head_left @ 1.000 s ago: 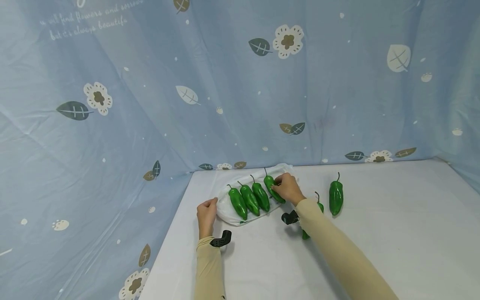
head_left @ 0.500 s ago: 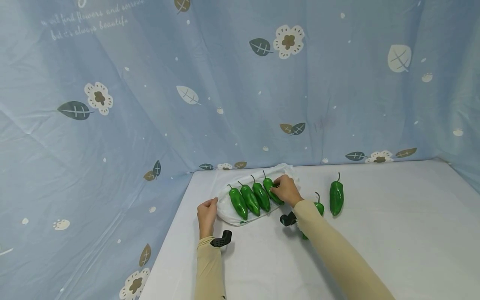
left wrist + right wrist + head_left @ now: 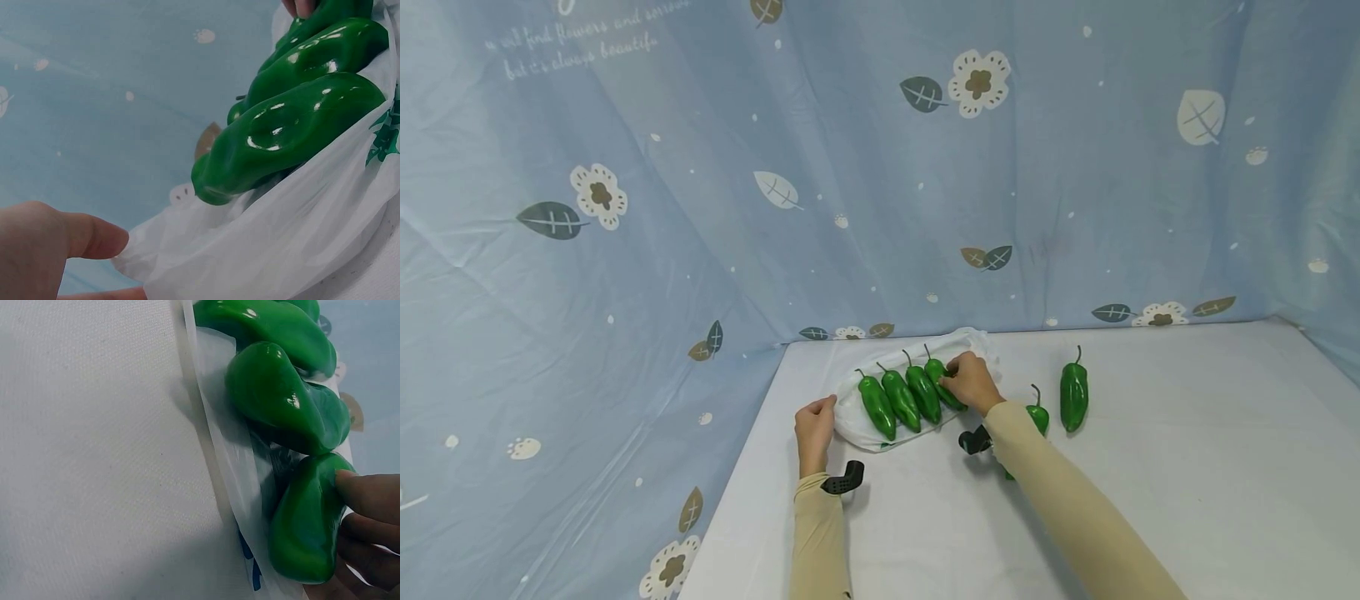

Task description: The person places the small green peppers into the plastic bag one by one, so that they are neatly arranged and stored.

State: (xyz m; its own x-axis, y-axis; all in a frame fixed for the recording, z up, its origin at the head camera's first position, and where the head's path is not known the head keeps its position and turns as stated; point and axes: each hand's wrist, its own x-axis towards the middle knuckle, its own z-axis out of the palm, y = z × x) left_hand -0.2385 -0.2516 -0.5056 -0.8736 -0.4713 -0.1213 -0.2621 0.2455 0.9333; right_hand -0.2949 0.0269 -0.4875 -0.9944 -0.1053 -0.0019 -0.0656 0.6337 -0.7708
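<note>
- Drawn slightly leftward and nearer the person since the first frame: the glossy green, tapered end pepper at the row's right, and with it the right hand. The left hand looks unmoved.
- Leftmost, the left hand pinches an edge of the crumpled white plastic bag between thumb and finger. A light, steady hold should serve best; a tug could roll the row.
- Next, three shiny green, long-stemmed peppers lie side by side on the bag: the leftmost pepper, second pepper and third pepper, stems away from the person.
- Beside the third, the end pepper lies on the plastic in the right hand's narrow grip; whether the two peppers touch, I cannot tell. Smooth, curved skin will probably slip, so gentle pressure and a clean lift-off of the fingers would suit.
- Under the long beige right sleeve, a partly hidden green pepper lies on the white-covered table; a raised forearm would avoid brushing it.
- Farthest right, a lone glossy green pepper lies on the table, untouched.
</note>
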